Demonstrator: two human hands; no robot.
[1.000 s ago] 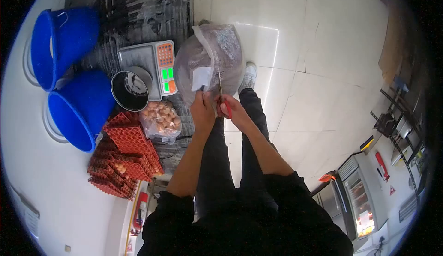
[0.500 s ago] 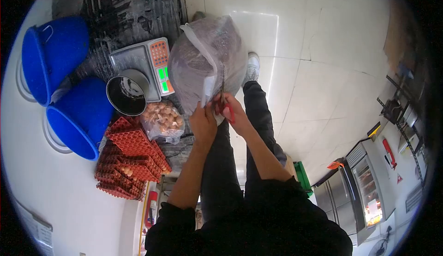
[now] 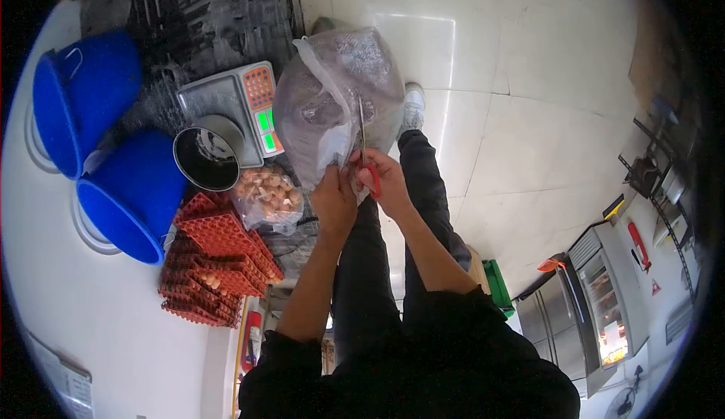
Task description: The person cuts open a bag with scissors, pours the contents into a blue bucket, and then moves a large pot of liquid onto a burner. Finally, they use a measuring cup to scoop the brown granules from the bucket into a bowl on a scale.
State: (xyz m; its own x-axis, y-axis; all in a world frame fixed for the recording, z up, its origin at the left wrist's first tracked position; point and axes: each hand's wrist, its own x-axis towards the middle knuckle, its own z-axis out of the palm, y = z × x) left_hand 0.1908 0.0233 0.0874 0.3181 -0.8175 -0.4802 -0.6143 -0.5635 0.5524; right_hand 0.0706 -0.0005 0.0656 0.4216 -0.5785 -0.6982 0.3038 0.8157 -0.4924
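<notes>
A large, full, translucent plastic bag (image 3: 313, 106) stands in front of my legs, its contents brownish-purple behind the film. My left hand (image 3: 334, 196) is closed, pinching the near edge of the bag beside a white label. Scissors with red handles (image 3: 375, 180) are in my right hand (image 3: 390, 185), fingers wrapped through the loops. Their blades point away from me and lie along the bag's top seam. Both hands are close together at the bag's near end.
Left of the bag is a kitchen scale (image 3: 264, 106) with a metal pot (image 3: 208, 153). Near it lie a plastic bag of eggshells (image 3: 268, 196) and stacked red egg trays (image 3: 219, 260). Two blue buckets (image 3: 132, 196) stand farther left. Tiled floor (image 3: 544, 140) extends right.
The scissors have turned so their blades point more straight away along the bag. My right hand has shifted slightly; the bag's film has changed shape. My left hand keeps its hold.
</notes>
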